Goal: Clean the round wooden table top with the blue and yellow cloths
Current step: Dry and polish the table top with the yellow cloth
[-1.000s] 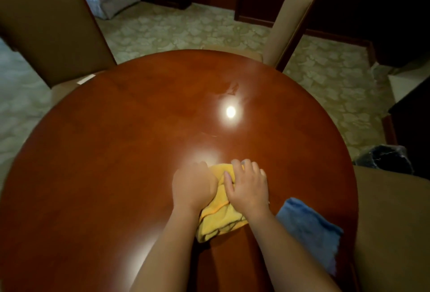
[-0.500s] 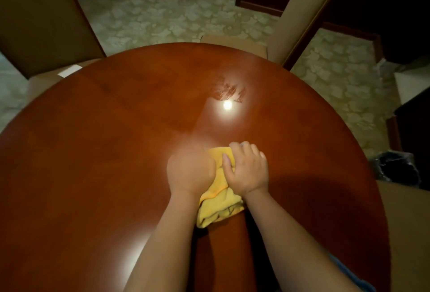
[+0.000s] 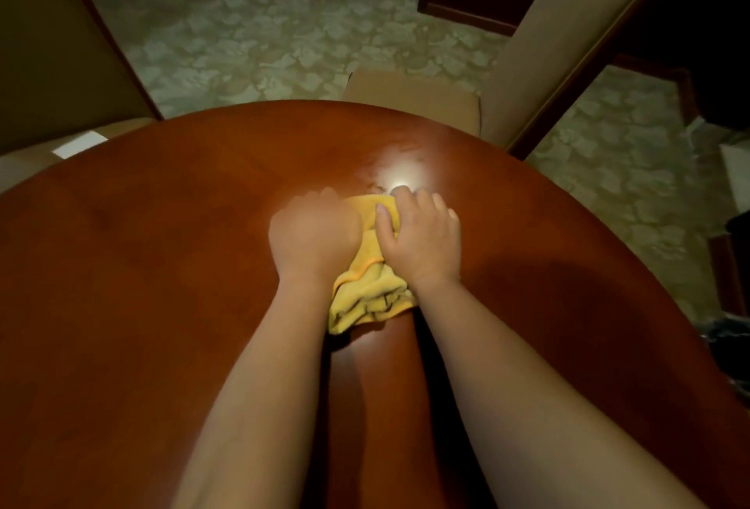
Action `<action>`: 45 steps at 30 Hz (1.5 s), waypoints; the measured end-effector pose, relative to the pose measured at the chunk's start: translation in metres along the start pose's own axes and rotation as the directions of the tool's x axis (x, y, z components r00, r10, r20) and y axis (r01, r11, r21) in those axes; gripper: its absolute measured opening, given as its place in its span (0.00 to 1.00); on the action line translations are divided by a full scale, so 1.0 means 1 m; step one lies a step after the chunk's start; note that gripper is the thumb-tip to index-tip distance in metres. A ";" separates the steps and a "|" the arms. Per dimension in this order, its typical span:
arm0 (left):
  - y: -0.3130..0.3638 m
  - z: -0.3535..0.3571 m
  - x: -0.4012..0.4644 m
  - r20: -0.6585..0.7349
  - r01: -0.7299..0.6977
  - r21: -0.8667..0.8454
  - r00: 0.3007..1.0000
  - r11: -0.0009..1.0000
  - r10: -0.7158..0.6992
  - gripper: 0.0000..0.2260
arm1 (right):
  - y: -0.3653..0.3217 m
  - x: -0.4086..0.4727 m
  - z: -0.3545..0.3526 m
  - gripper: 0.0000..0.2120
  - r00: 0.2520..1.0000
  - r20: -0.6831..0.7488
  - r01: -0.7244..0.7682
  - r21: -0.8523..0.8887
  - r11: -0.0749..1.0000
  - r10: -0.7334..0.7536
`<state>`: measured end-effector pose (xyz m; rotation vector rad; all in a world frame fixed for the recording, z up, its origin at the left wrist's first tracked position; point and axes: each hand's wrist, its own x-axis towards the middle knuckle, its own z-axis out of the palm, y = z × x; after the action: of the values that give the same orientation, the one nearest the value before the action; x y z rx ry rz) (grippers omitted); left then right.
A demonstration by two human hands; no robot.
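While both arms reach forward, left hand (image 3: pixel 314 238) and right hand (image 3: pixel 420 240) grip the yellow cloth (image 3: pixel 371 293), fingers curled.

Both hands (image 3: pixel 365 240) press the yellow cloth (image 3: pixel 369 293) (bunched) onto the round table (image 3: pixel 162 265).
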<state>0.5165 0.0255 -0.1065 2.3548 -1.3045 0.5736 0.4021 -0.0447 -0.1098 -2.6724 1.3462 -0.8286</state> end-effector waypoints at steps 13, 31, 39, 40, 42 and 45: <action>-0.003 0.038 0.064 -0.032 0.165 0.005 0.986 0.986 -0.165 0.16 | 0.013 0.096 0.045 0.25 0.984 0.059 0.162 0.071 0.984 -0.166; -0.015 -0.084 -0.118 0.140 -0.082 -0.016 0.987 0.996 0.084 0.14 | -0.025 -0.125 -0.066 0.17 0.976 0.206 0.076 0.006 0.997 -0.076; -0.055 -0.174 -0.236 0.212 -0.098 -0.048 0.971 0.994 0.106 0.13 | -0.092 -0.252 -0.118 0.17 0.973 0.216 0.081 -0.003 0.997 -0.078; -0.060 -0.182 -0.247 0.215 -0.097 -0.054 0.971 0.994 0.106 0.13 | -0.100 -0.264 -0.122 0.17 0.974 0.215 0.071 0.001 0.998 -0.069; -0.069 -0.196 -0.264 0.213 -0.087 -0.061 0.972 0.994 0.099 0.12 | -0.115 -0.285 -0.129 0.17 0.975 0.220 0.041 0.002 0.999 -0.041; -0.075 -0.208 -0.281 0.195 -0.058 -0.093 0.978 0.994 0.075 0.11 | -0.127 -0.304 -0.134 0.18 0.979 0.203 0.000 -0.006 1.000 0.001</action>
<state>0.4107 0.3663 -0.0888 2.3524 -1.4684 0.2991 0.2856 0.2914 -0.0962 -2.6739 1.3024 -0.5333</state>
